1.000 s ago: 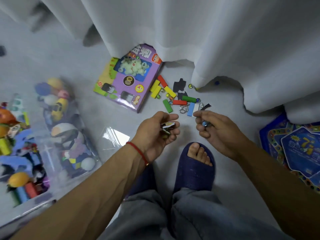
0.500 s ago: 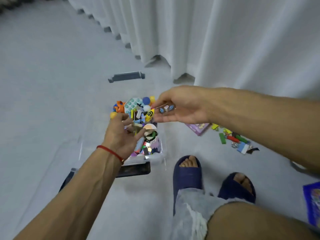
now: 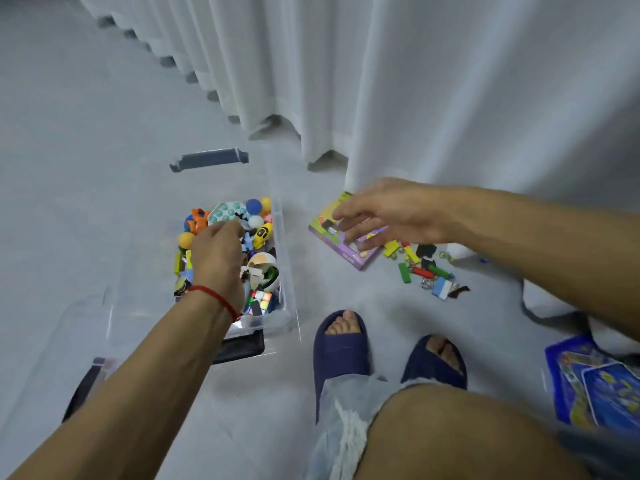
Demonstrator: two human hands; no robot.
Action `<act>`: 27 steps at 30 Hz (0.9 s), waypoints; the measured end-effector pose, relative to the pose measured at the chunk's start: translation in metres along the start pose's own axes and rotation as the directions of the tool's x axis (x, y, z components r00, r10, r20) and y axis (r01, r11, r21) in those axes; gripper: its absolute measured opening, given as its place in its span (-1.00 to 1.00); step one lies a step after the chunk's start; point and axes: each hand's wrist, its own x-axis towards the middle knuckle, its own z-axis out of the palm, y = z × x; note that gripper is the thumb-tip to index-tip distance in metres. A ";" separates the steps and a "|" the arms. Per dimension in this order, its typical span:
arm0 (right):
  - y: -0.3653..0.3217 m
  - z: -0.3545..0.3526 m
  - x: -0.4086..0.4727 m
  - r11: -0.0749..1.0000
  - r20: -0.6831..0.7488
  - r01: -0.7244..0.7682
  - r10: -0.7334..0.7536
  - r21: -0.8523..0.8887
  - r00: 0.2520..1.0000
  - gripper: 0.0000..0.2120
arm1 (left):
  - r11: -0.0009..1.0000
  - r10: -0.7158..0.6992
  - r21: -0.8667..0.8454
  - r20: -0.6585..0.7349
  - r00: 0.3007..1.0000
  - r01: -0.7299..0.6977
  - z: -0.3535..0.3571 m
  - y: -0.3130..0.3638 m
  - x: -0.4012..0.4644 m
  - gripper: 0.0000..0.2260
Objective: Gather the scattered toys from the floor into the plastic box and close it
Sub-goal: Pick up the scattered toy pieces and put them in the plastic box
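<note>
The clear plastic box (image 3: pixel 286 271) stands open on the floor at centre left, filled with several colourful toys. My left hand (image 3: pixel 216 261) is palm down inside it, fingers curled into the toys and hidden, so I cannot tell whether it holds anything. My right hand (image 3: pixel 375 216) hovers open and empty, fingers spread, over a purple toy package (image 3: pixel 346 252) to the right of the box. Several small coloured blocks and pieces (image 3: pixel 420 268) lie scattered on the floor beyond the package.
The clear lid (image 3: pixel 69 323) lies flat left of the box, with a grey latch (image 3: pixel 209 160) at its far end. White curtains (image 3: pixel 415 81) hang behind. A blue board game (image 3: pixel 595 382) lies at the right. My slippered feet (image 3: pixel 341 341) are beside the box.
The view swung from the scattered pieces to the box. Both hands carried small pieces over it; the right hand now is empty and moving back right, the left has dipped into the box.
</note>
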 end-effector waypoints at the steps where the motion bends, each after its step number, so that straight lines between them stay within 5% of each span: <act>1: 0.011 -0.023 -0.007 1.000 -0.071 0.005 -0.005 -0.011 0.997 -0.72 | 0.996 0.072 0.050 -0.008 0.997 -0.071 0.010 -0.004 -0.001 -0.86; 3: 0.044 -0.074 -0.018 0.996 -0.262 -0.022 0.000 -0.083 0.965 -0.74 | 0.985 0.169 0.039 0.038 0.985 -0.171 0.037 -0.012 -0.013 -0.65; 7: 0.147 -0.153 -0.022 0.898 -0.567 -0.298 0.067 -0.325 0.821 -0.81 | 0.971 0.199 0.061 0.318 0.927 -0.229 0.106 -0.050 -0.043 -0.77; 10: 0.227 -0.174 -0.018 0.722 -0.506 -0.438 0.141 -0.536 0.851 -0.78 | 0.931 0.018 0.292 0.564 0.825 -0.220 0.164 -0.096 -0.045 -0.75; 13: 0.285 -0.173 -0.001 0.752 -0.415 -0.402 0.188 -0.522 0.890 -0.58 | 0.731 -0.186 0.551 0.729 0.659 -0.402 0.189 -0.135 -0.027 -0.66; 16: 0.329 -0.176 0.031 0.820 -0.530 -0.339 0.052 -0.461 0.846 -0.47 | 0.527 -0.186 0.581 0.791 0.583 -0.620 0.216 -0.161 -0.004 -0.64; 20: 0.352 -0.191 0.074 0.783 -0.710 -0.359 -0.145 -0.508 0.689 -0.47 | 0.418 0.007 0.508 0.827 0.562 -0.753 0.275 -0.185 0.016 -0.66; 24: 0.342 -0.196 0.105 0.737 -0.751 -0.421 -0.176 -0.529 0.636 -0.53 | 0.241 0.192 0.467 0.837 0.513 -0.851 0.320 -0.196 0.037 -0.67; 27: 0.334 -0.186 0.129 0.828 -0.728 -0.354 -0.093 -0.436 0.680 -0.42 | 0.171 0.181 0.471 0.849 0.497 -0.866 0.342 -0.201 0.057 -0.60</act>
